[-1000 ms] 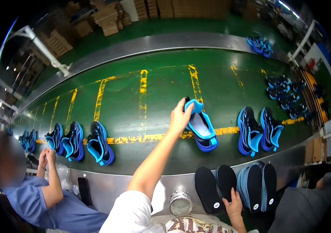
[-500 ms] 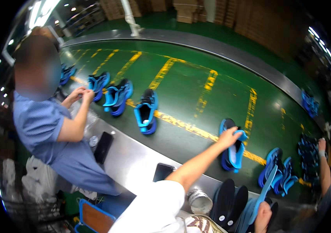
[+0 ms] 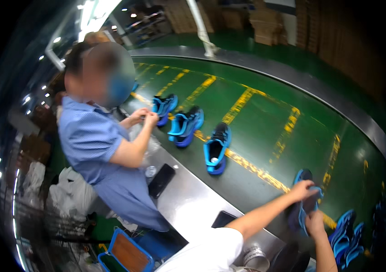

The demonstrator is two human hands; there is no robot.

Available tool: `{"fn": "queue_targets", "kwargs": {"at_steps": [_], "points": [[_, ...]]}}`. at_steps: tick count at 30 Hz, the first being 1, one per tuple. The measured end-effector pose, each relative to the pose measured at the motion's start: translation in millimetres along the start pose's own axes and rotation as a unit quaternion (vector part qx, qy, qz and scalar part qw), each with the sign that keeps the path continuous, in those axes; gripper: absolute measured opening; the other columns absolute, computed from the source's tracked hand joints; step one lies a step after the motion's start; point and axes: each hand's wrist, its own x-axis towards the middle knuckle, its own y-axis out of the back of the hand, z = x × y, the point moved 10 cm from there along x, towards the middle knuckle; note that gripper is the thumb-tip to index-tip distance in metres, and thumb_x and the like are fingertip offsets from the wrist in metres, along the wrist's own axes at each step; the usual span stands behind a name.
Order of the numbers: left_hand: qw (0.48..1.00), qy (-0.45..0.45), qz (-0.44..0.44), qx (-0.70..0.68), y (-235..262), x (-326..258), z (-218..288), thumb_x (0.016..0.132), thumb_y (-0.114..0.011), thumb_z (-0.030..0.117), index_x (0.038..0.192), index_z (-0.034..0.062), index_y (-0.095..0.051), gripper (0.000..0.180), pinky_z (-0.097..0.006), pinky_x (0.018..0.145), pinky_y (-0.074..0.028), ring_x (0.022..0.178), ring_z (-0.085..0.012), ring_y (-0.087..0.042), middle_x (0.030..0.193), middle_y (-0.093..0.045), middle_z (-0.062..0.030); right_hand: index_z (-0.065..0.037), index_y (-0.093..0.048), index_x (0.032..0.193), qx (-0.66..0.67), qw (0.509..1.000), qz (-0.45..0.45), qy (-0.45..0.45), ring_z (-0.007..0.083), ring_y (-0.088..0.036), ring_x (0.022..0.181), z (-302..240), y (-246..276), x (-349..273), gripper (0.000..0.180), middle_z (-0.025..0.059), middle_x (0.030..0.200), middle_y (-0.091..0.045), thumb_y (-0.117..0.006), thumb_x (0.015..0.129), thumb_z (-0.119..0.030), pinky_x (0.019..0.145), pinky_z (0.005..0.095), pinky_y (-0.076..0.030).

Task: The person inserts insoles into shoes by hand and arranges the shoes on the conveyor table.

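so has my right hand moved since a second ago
Yes. The right hand was low by the dark soles at the metal table edge; now it is up on the green belt, touching the blue shoe with the left hand.

Lying on belt [image 3: 265, 131]: shoe [image 3: 303, 204] at four o'clock under both hands [image 3: 308, 204], three shoes [image 3: 188, 124] toward ten, co-worker [image 3: 102, 149] standing at nine.

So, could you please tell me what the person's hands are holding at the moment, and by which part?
Both hands are on one blue shoe on the green belt: the left hand grips its upper end, the right hand its lower side.
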Motion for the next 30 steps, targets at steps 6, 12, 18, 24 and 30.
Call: {"fn": "queue_targets", "kwargs": {"at_steps": [6,12,18,24,30], "points": [[0.998,0.013,0.036,0.049,53.0,3.8,8.0,0.078,-0.062,0.036,0.086,0.0013,-0.061,0.036,-0.032,0.066,-0.047,0.074,-0.0174,-0.059,0.080,-0.063,-0.0122,0.001,-0.061,0.072,-0.069,0.984,-0.112,-0.118,0.0364,-0.057,0.072,-43.7,-8.0,47.2,0.012,0.0231,0.081,-0.056,-0.052,0.070,-0.007,0.068,0.0425,-0.048],[0.989,0.111,-0.086,0.043,-9.0,15.8,-9.9,0.081,-0.062,0.032,0.103,-0.0030,-0.056,0.041,-0.021,0.061,-0.042,0.072,-0.0058,-0.050,0.082,-0.059,-0.0013,0.001,-0.061,0.078,-0.161,0.980,-0.072,-0.089,0.0324,-0.055,0.083,1.1,-16.0,17.6,0.017,0.0201,0.094,-0.052,-0.048,0.076,-0.009,0.073,0.0394,-0.048],[0.990,0.122,-0.063,-0.045,6.3,0.4,-7.0,0.083,-0.060,0.027,0.104,-0.0031,-0.056,0.037,-0.022,0.066,-0.040,0.076,-0.0092,-0.050,0.082,-0.057,-0.0022,0.000,-0.063,0.078,-0.060,0.962,-0.172,-0.204,0.0336,-0.055,0.088,-12.2,-12.5,3.1,0.034,0.0216,0.089,-0.058,-0.062,0.066,-0.032,0.073,0.0397,-0.047],[0.994,0.089,-0.015,-0.068,9.0,1.6,4.6,0.083,-0.060,0.025,0.088,0.0047,-0.059,0.021,-0.019,0.054,-0.029,0.062,-0.0029,-0.035,0.067,-0.044,0.0054,0.004,-0.063,0.076,-0.082,0.979,-0.146,-0.116,0.0340,-0.057,0.085,-25.5,-14.2,11.8,0.016,0.0209,0.086,-0.056,-0.053,0.069,-0.007,0.070,0.0378,-0.049],[0.994,0.089,-0.044,-0.038,-1.7,2.3,-7.1,0.086,-0.056,0.024,0.080,0.0070,-0.056,0.018,-0.019,0.055,-0.030,0.063,-0.0027,-0.038,0.067,-0.044,0.0061,0.004,-0.062,0.072,-0.130,0.990,-0.047,-0.015,0.0302,-0.055,0.077,-11.4,-42.7,26.6,0.017,0.0190,0.082,-0.055,-0.052,0.069,-0.009,0.064,0.0373,-0.048]]}}
